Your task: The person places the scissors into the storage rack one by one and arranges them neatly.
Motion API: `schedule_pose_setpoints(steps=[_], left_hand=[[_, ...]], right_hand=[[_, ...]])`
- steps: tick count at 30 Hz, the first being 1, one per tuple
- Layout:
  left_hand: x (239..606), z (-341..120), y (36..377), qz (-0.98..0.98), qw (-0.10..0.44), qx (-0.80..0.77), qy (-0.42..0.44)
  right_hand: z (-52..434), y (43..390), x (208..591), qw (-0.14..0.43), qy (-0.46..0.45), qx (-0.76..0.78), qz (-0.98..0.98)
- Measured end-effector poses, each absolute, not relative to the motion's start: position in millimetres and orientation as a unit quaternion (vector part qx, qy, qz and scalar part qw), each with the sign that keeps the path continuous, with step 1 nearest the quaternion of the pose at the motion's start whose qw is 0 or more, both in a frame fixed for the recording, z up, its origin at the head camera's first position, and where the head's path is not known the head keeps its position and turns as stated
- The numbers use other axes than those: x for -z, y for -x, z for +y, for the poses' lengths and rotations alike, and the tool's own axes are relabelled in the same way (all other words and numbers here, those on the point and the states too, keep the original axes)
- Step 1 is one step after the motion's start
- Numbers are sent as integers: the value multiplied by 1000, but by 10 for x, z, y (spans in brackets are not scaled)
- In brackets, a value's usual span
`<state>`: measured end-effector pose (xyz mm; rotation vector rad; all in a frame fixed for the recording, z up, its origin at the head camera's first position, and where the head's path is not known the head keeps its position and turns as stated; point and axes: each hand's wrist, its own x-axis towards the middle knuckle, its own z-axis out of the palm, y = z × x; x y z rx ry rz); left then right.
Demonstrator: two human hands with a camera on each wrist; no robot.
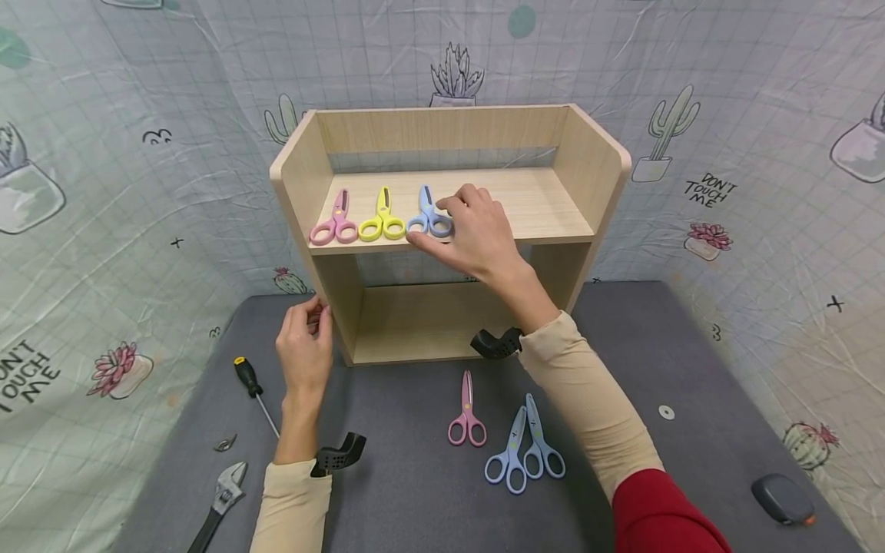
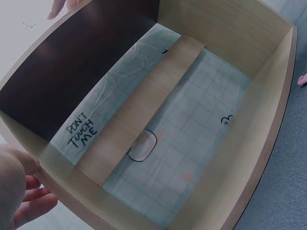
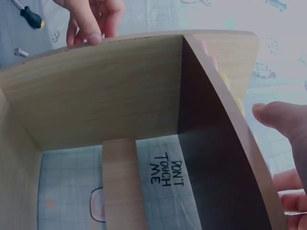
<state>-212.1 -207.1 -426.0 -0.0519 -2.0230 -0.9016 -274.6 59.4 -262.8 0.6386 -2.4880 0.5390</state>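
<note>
On the pale wood shelf (image 1: 539, 203) pink scissors (image 1: 335, 223), yellow scissors (image 1: 382, 219) and blue scissors (image 1: 430, 217) are lying, a pink pair (image 1: 467, 415) and two blue pairs (image 1: 525, 449) are showing on the grey mat (image 1: 415, 491) before it, and a cactus-printed grid cloth (image 1: 760, 153) is hanging behind.

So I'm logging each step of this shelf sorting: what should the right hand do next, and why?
Probably let go of the blue scissors and draw back. They already lie flat on the upper shelf, in line beside the yellow scissors and pink scissors, and the right hand only pinches their handles.
</note>
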Motion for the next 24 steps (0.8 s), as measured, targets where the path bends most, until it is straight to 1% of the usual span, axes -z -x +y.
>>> schedule_pose_setpoints(steps=[7,14,21,24], left_hand=[[4256,-2072,2113,-820,442,362,21],[4269,-2081,2127,-813,449,369,22],[4268,-2076,2124,-813,449,371,21],[4259,-2075,2114,-816,446,368,18]], right_hand=[[648,2604,2689,304,-252,-219,-892],[689,2434,2731,327,-274,-229,-875],[736,2254,2842,363,-296,-233,-853],[751,2168,2899,365,-300,-231,-850]])
